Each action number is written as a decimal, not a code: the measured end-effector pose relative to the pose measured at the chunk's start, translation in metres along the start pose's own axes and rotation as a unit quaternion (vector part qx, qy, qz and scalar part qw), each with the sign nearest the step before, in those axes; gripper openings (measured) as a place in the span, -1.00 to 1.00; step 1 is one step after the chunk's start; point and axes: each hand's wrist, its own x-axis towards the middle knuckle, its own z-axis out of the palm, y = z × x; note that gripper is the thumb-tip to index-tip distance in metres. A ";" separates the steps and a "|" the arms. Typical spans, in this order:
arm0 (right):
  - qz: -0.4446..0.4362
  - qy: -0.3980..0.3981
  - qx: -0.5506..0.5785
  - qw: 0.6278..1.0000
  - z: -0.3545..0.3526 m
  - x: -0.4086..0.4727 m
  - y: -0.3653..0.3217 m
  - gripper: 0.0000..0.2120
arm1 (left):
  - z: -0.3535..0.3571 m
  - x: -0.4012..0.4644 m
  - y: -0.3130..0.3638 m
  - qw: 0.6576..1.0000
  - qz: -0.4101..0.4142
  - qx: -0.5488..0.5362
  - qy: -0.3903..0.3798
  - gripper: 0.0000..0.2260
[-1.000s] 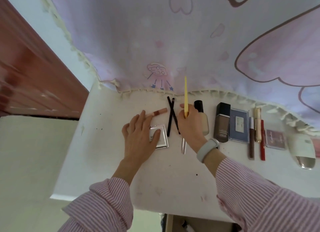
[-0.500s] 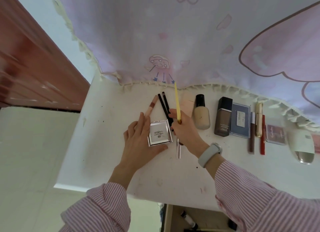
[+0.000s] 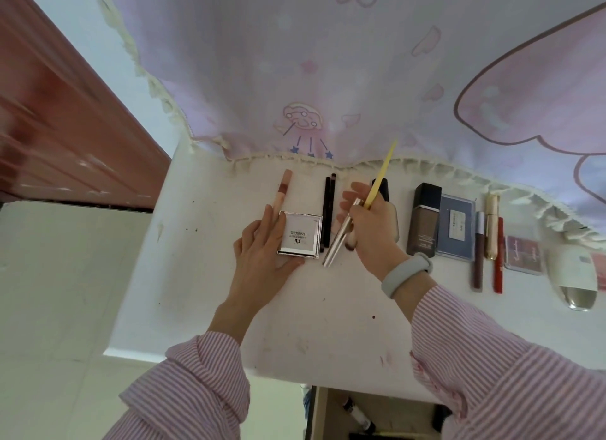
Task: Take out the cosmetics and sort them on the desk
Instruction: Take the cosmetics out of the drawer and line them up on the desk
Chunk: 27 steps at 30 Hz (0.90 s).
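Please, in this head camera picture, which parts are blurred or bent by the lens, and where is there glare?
Head view: the red-brown door at left is smeared by motion blur; the wide lens curves the desk edges; soft glare shines on the silver compact and the silver tube in the right hand; shadows are faint.

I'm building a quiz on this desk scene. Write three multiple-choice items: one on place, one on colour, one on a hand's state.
1. The square silver compact lies:
A. beside the two black pencils
B. on the blue palette
C. on the floor
2. The right hand holds a brush with a handle coloured:
A. green
B. yellow
C. black
3. The left hand is:
A. fisted
B. gripping a bottle
C. flat, fingers straight, against the compact

A: pencils just right of it. B: yellow handle points up. C: straight fingers alongside it.
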 end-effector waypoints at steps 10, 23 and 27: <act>-0.068 0.013 -0.140 0.988 -0.018 -0.013 0.003 -0.82 | 0.004 -0.005 0.018 0.991 0.083 0.082 0.062 -0.30; -0.178 0.038 -0.539 0.822 -0.070 -0.031 0.014 -0.53 | 0.016 0.020 0.062 0.975 0.110 0.193 -0.014 -0.29; -0.188 0.029 -0.609 0.770 -0.072 -0.032 0.016 -0.59 | 0.019 0.021 0.060 0.967 0.113 0.228 -0.031 -0.22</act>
